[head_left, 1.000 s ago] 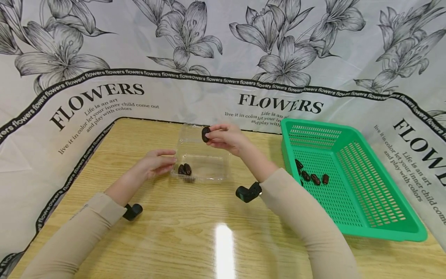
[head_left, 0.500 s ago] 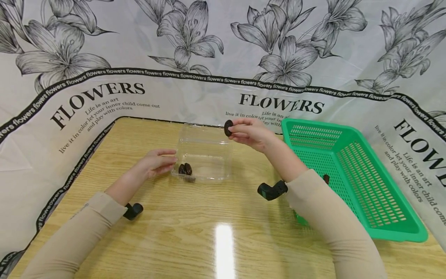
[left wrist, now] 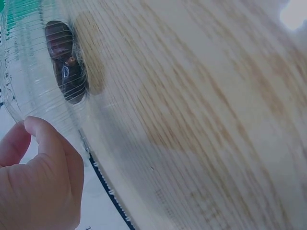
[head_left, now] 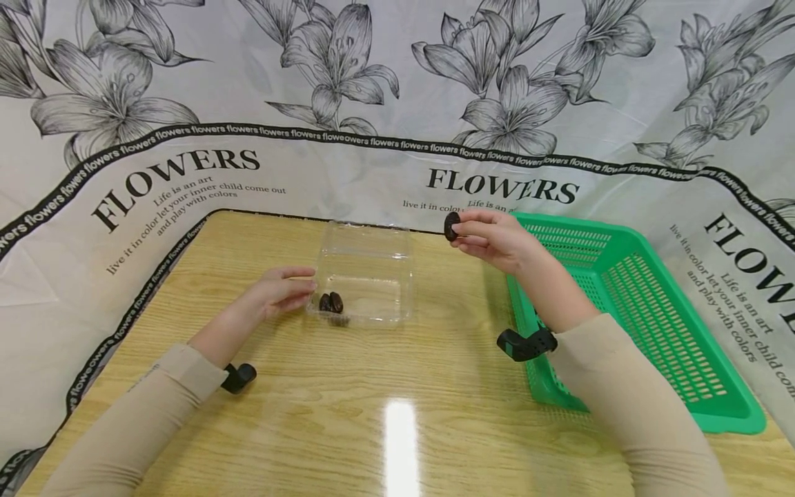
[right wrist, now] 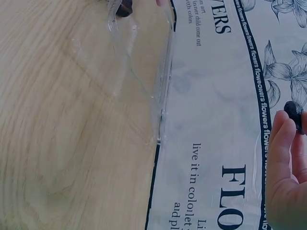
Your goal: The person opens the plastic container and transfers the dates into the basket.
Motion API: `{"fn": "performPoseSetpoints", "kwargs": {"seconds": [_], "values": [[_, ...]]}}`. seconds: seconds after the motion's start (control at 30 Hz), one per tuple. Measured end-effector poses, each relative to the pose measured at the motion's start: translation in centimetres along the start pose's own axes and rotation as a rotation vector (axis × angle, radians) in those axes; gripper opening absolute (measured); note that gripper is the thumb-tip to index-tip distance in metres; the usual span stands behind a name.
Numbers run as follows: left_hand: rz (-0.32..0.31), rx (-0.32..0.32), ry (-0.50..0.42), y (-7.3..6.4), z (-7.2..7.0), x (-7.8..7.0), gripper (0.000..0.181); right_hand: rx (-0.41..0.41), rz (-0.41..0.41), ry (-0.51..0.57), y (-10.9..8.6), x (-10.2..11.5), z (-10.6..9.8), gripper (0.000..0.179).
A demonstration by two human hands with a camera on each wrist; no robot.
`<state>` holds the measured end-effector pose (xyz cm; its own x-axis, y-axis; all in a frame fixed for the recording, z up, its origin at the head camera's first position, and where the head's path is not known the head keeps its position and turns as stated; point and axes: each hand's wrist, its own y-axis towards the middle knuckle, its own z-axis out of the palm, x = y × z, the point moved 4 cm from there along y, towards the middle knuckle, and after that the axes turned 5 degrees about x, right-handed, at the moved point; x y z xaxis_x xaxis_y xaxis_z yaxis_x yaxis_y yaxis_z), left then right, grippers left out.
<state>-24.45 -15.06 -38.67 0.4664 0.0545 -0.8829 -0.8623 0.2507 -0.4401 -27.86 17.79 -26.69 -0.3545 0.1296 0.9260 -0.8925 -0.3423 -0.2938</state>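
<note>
My right hand (head_left: 497,238) pinches a dark, wrinkled date (head_left: 451,226) between thumb and fingertips, held up in the air by the basket's left rim. In the right wrist view the same date (right wrist: 293,115) shows at the fingertips. A clear plastic clamshell box (head_left: 373,300) lies with its lid raised at the back of the table. Two dates (head_left: 331,302) rest side by side in its near left corner. At the box's left side, my left hand (head_left: 282,293) pinches the rim with thumb and finger, as the left wrist view shows of that hand (left wrist: 43,177).
A green perforated plastic basket (head_left: 664,297) stands on the right, partly covered by my right forearm; any dates inside it are hidden. The wooden table (head_left: 335,393) runs up to a white flower-printed cloth (head_left: 373,166) behind. Each wrist wears a black camera mount (head_left: 524,344).
My right hand has carried the date rightward, away from above the clamshell box to near the basket. The left hand and the two dates in the box have stayed put.
</note>
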Motion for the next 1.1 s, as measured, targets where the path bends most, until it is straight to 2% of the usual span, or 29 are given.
{"fn": "performPoseSetpoints", "kwargs": {"seconds": [0.37, 0.87, 0.97, 1.1], "values": [[-0.007, -0.005, 0.003, 0.1, 0.0, 0.1, 0.054, -0.08, 0.027, 0.032, -2.0, 0.8, -4.1, 0.017], [-0.011, -0.013, 0.018, 0.0, 0.0, 0.1, 0.054, -0.153, 0.066, 0.029, -4.1, 0.0, -10.4, 0.021], [-0.009, -0.012, 0.025, 0.0, -0.1, 0.2, 0.054, -0.176, 0.08, -0.027, -4.3, -0.5, -11.6, 0.021], [-0.008, -0.009, 0.02, 0.0, -0.1, 0.1, 0.054, -0.205, 0.101, -0.194, -4.3, -1.4, -13.3, 0.02]]}}
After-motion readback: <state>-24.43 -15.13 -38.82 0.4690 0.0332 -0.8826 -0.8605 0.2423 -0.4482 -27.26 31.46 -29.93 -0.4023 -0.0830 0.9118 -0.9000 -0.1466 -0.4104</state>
